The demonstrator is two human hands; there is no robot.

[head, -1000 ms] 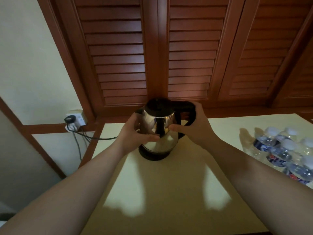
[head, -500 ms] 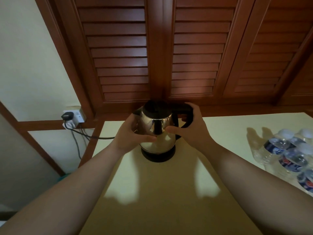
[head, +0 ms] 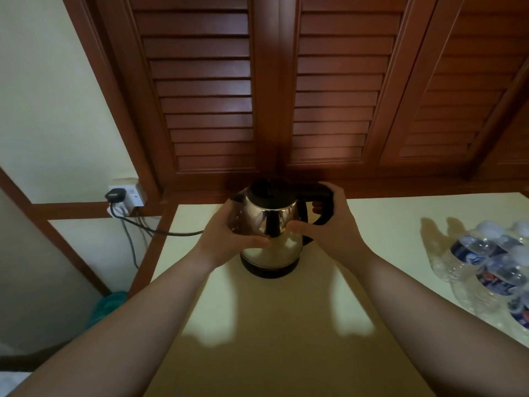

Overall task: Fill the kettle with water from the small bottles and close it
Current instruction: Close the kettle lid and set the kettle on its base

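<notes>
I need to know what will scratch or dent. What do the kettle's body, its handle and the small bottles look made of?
Kettle body: polished metal, likely stainless steel; it mirrors the hands. Handle: matte black, probably plastic. Small bottles: clear, thin, ribbed plastic with printed labels and pale caps.

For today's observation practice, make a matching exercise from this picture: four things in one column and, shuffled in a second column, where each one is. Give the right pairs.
Things:
1. kettle
2. water bottles
3. plug
4. right hand

Places:
A. at the right edge of the table
B. in the wall socket on the left
C. round the kettle's black handle
D. upright at the middle of the table, by the louvred doors

Pairs: 1-D, 2-A, 3-B, 4-C
</notes>
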